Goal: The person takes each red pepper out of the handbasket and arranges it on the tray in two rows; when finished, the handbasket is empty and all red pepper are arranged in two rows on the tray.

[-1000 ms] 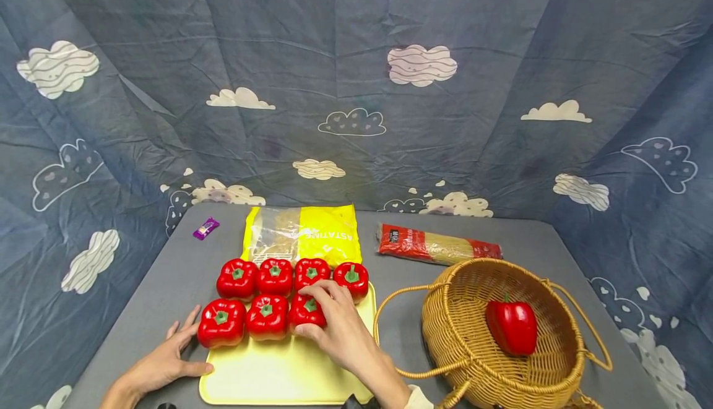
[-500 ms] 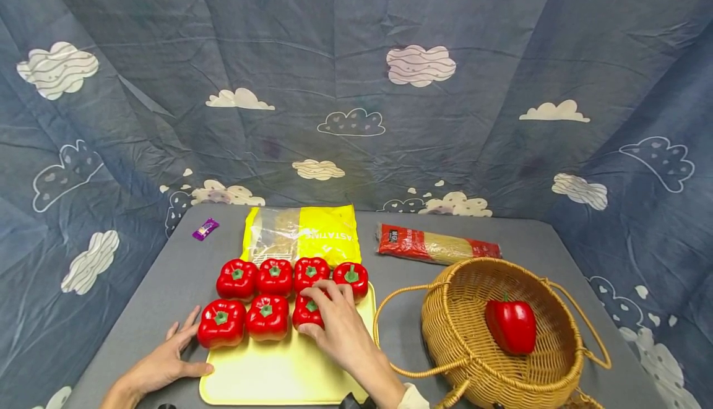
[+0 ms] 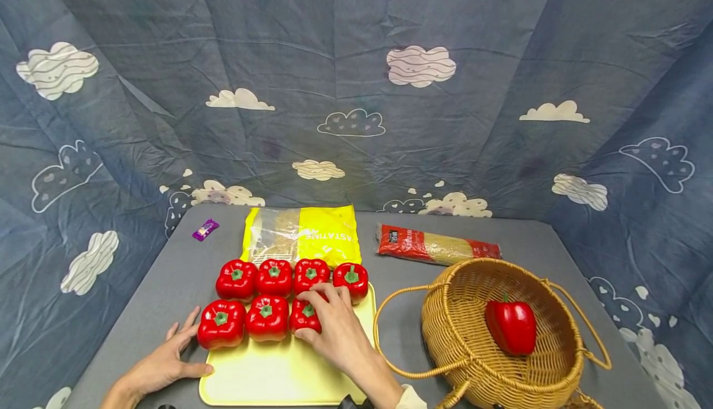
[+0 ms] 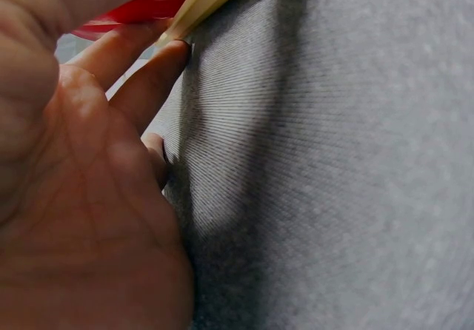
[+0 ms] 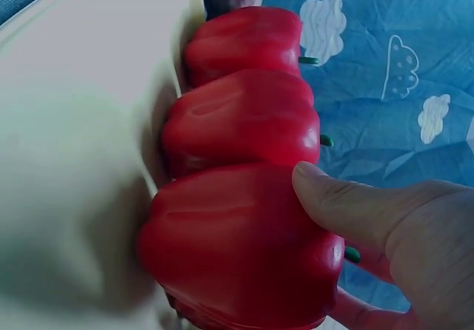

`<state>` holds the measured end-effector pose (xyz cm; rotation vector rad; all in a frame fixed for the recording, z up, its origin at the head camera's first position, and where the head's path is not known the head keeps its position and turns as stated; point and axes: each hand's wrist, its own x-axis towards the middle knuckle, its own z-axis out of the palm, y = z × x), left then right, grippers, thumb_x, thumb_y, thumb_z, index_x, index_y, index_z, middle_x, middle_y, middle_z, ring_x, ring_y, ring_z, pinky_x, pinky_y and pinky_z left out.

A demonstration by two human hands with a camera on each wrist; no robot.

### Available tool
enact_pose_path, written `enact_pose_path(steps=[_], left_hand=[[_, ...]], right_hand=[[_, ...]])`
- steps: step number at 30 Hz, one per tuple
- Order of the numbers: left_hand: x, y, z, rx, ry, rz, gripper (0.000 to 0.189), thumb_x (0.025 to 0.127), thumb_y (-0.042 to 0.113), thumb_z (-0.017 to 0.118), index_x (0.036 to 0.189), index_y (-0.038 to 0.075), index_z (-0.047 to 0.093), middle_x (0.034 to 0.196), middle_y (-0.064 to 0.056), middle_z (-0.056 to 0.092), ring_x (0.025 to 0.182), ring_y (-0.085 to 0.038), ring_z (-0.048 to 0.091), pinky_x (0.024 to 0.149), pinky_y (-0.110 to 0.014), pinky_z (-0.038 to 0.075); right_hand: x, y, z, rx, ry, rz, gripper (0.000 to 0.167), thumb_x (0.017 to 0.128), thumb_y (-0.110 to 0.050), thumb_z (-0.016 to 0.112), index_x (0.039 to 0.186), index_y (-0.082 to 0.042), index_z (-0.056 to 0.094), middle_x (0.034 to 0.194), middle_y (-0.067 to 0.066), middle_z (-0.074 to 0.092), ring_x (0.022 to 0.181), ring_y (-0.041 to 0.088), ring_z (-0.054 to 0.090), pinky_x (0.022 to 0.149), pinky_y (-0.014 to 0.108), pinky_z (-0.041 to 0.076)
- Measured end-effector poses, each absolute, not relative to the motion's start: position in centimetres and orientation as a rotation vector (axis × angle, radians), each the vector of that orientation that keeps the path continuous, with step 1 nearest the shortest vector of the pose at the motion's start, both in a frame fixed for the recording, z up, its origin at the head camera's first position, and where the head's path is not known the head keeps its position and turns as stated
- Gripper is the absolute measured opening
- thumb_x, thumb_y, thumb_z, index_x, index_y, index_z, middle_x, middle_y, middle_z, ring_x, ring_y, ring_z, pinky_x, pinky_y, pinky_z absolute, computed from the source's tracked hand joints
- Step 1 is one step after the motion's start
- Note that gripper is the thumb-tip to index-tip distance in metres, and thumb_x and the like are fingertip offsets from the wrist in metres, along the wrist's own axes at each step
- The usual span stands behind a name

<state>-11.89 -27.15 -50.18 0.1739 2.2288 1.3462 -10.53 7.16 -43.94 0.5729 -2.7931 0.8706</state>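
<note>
In the head view a pale yellow tray (image 3: 278, 372) bears two rows of glossy red bell peppers with green stems. My right hand (image 3: 342, 331) grips the right-hand bell pepper (image 3: 303, 317) of the front row, thumb on its near side and fingers over its far side. The right wrist view shows this held pepper (image 5: 229, 245) upright, close beside the middle pepper (image 5: 241, 119). At the tray's left edge is my left hand (image 3: 158, 362), thumb on the rim and fingers extended beside the leftmost front pepper (image 3: 221, 322). Its fingertips reach the tray edge (image 4: 211, 1) in the left wrist view.
A wicker basket (image 3: 445, 335) with looped handles stands at the right, a red bell pepper (image 3: 511, 327) inside. Behind the tray lies a yellow pasta bag (image 3: 328, 232). A red spaghetti pack (image 3: 406, 242) and a small purple wrapper (image 3: 206, 229) lie farther back.
My right hand, holding the bell pepper, has shifted slightly left and nearer over the last half second, narrowing the gap to the middle pepper. My left hand has stayed in place.
</note>
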Motion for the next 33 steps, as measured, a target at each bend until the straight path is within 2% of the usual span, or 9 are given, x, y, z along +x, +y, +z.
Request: enact_pose_path(steps=[9, 17, 33], left_hand=[[-11.83, -27.07, -50.31, 0.191, 2.227, 1.365, 0.088, 0.079, 0.009, 0.082, 0.149, -0.012, 0.032, 0.16, -0.036, -0.013, 0.136, -0.06, -0.032, 0.101, -0.081, -0.017], [-11.79, -27.08, -50.32, 0.199, 2.248, 1.357, 0.086, 0.079, 0.009, 0.082, 0.148, -0.012, 0.035, 0.16, -0.036, -0.013, 0.136, -0.06, -0.033, 0.1, -0.081, -0.017], [-11.92, -27.22, -50.43, 0.187, 2.239, 1.35, 0.086, 0.08, 0.009, 0.081, 0.149, -0.011, 0.034, 0.16, -0.036, -0.013, 0.136, -0.06, -0.032, 0.099, -0.082, -0.017]], right_hand=[[-10.57, 7.04, -44.37, 0.571, -2.772, 0.823, 0.047, 0.076, -0.027, 0.088, 0.118, -0.017, 0.069, 0.122, 0.002, 0.059, 0.101, 0.02, 0.046, 0.081, 0.028, 0.05], [-10.59, 7.15, -44.22, 0.545, -2.817, 0.828, 0.05, 0.076, -0.03, 0.088, 0.122, -0.02, 0.068, 0.129, 0.004, 0.058, 0.107, 0.024, 0.047, 0.084, 0.032, 0.053], [-10.46, 7.55, -44.0, 0.552, -2.816, 0.852, 0.047, 0.078, -0.031, 0.087, 0.12, -0.019, 0.068, 0.127, 0.001, 0.057, 0.107, 0.021, 0.047, 0.078, 0.027, 0.053]])
